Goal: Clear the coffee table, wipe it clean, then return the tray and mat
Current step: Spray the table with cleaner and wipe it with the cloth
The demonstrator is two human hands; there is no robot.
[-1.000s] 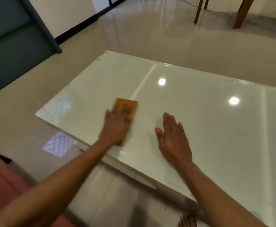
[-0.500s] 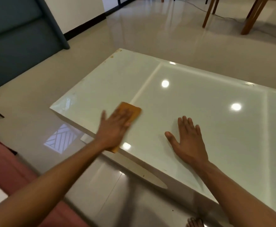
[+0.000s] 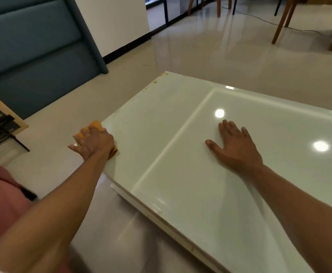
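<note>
Coffee table [image 3: 181,134] fills my view, one orange cloth [image 3: 94,127] at its left edge. My left hand [image 3: 94,143] grips that cloth, fingers curled. My right hand [image 3: 234,146] lies flat, fingers spread, on the glossy top.

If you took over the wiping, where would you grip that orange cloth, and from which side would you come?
Probably from above. The orange cloth lies bunched at the coffee table's left edge under the left hand, part of it past the rim. Its raised folds at the far end, peeking beyond the fingers, offer the best hold; the rest looks pressed flat against the top.
</note>
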